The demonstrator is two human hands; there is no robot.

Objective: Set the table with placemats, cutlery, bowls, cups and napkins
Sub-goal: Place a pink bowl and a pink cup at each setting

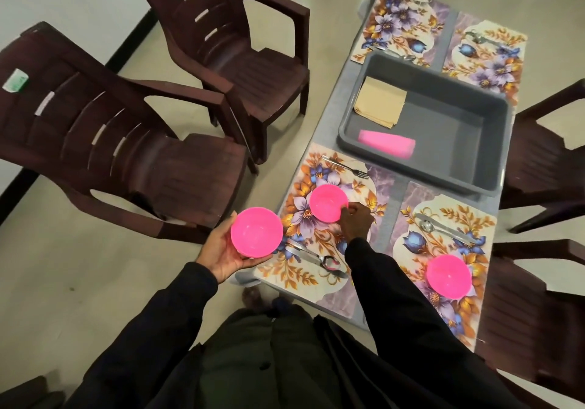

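1. Dark sleeves (171, 329) fill the bottom of the head view, at the table's (327, 114) near-left corner.
2. Left hand (226, 252) cups a pink bowl (256, 232) from beneath, fingers curled round its side. It is held off the table's left edge, over open floor and just beside the near-left corner.
3. Right hand (357, 218) pinches the rim of a second pink bowl (327, 202), which sits mid-way along the near-left placemat (296, 271).
4. On that mat a fork (346, 167) lies toward its far edge, and a knife and spoon (316, 258) lie toward its near edge; the bowl sits between them, touching neither.
5. Near-right placemat (443, 206) carries a third pink bowl (448, 276) close to the table's near edge, with a spoon and knife (443, 228) just beyond it.
6. Grey tub (474, 155) takes up the table's middle, its near rim overlapping the far edges of both near mats.
7. Inside the tub, folded beige napkins (380, 101) lie at its far-left corner and a stack of pink cups (386, 143) lies on its side by the near wall.
8. Far-left placemat (395, 19) and far-right placemat (489, 60) hold cutlery only.
9. Two brown chairs (110, 142) stand off the left edge with a floor gap between them and the table; more chairs (544, 149) crowd the right edge.
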